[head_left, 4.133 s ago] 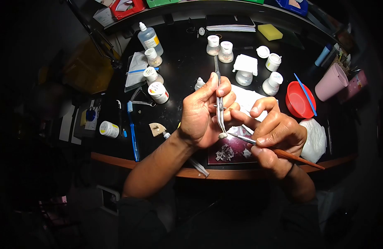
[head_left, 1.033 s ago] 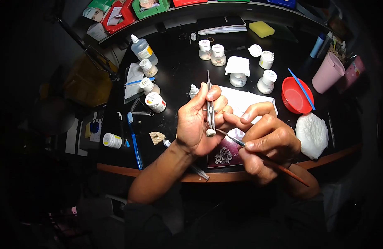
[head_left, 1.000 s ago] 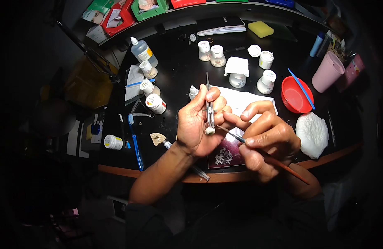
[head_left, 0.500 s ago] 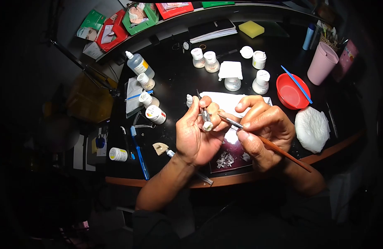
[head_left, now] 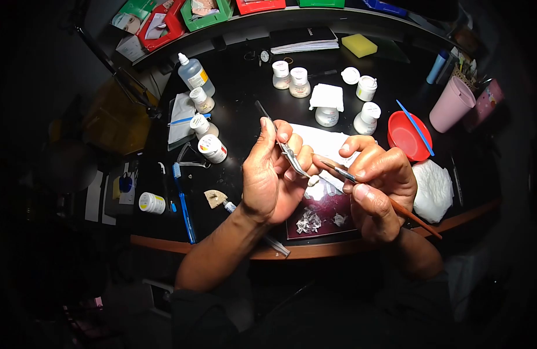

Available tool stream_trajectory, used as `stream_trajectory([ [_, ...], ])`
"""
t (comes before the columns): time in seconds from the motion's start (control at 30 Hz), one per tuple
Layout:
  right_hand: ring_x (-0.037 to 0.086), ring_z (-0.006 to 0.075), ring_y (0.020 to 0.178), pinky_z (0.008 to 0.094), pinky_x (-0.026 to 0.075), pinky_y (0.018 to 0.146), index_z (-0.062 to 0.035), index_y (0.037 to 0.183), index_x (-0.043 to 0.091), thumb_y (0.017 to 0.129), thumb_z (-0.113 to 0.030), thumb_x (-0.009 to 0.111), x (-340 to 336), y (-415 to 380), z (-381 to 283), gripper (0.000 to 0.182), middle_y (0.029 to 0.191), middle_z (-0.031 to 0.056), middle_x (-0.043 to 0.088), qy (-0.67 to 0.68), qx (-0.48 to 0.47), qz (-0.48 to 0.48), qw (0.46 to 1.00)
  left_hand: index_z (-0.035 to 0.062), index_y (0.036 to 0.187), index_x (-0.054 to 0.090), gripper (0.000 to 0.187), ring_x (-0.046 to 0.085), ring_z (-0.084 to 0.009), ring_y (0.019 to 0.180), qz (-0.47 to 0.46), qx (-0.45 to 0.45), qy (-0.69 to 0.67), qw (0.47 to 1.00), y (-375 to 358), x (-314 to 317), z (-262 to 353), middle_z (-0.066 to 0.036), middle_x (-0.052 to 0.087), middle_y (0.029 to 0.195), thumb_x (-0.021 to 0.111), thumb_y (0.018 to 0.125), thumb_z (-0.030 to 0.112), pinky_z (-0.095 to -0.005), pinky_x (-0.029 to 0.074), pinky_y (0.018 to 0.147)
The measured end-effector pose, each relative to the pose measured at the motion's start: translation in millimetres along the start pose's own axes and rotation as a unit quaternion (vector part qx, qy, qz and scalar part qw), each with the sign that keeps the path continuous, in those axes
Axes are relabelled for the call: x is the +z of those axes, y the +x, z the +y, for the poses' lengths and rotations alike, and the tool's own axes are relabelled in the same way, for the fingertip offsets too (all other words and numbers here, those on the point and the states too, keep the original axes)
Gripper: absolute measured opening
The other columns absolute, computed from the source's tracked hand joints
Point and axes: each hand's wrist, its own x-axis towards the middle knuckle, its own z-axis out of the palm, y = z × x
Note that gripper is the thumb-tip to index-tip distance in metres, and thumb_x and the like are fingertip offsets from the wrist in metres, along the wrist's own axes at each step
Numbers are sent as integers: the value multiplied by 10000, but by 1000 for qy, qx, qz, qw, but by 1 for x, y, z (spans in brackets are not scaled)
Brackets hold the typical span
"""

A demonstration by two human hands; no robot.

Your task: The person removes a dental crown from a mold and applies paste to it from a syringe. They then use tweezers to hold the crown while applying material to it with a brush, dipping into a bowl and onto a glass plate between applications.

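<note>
My left hand [head_left: 267,185] is closed round metal locking tweezers [head_left: 290,152]. At their tip sits a small white piece [head_left: 314,181] that looks like a dental crown. My right hand [head_left: 378,185] pinches a fine brush [head_left: 401,208] with a reddish-brown handle, its dark tip pointing left toward my left fingertips, a little above the white piece. Beneath both hands lies a dark red glossy plate [head_left: 322,225] with crumpled white scraps [head_left: 308,221]. Behind them is a white sheet [head_left: 318,138], partly hidden by my fingers.
Several white-capped jars stand around, one jar [head_left: 326,106] with a folded white tissue on top. To the right are a red bowl [head_left: 407,139] with a blue stick across it, a white pad [head_left: 433,192] and a pink cup [head_left: 453,104]. A blue toothbrush [head_left: 185,206] lies left.
My left hand has turned the tweezers, so the white piece now points down and right instead of toward me. The brush stays in my right hand. The whole view has shifted slightly.
</note>
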Motion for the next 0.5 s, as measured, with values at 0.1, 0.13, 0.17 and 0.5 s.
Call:
stream_trajectory([
  [0.1,570,194,945,445,405,1018,-22,1003,553,823,35,619,6,1,-3,199,794,75,620,-4,1,15,1000,152,901,452,417,308,-99,540,-9,12,-7,1000,0,1,1,39,293,616,305,1120,476,-295,337,603],
  [0.13,569,189,941,440,406,1010,-24,1005,548,821,41,617,1,2,-1,207,793,73,617,-31,-18,5,999,151,901,454,417,310,-99,542,-14,16,-9,1000,0,1,0,39,291,618,310,1120,476,-295,336,604],
  [0.17,570,178,933,431,405,997,-27,1007,540,815,49,624,-8,5,1,223,793,73,613,-61,-51,-16,997,150,902,456,415,315,-99,545,-12,25,9,1000,1,0,1,37,302,628,316,1119,474,-295,340,608],
  [0.5,650,97,758,263,522,724,25,897,719,837,-23,710,-79,34,-48,77,832,73,713,-478,152,111,858,119,930,502,383,316,-85,506,101,105,177,973,-2,0,7,46,270,603,364,1125,418,-270,340,587],
])
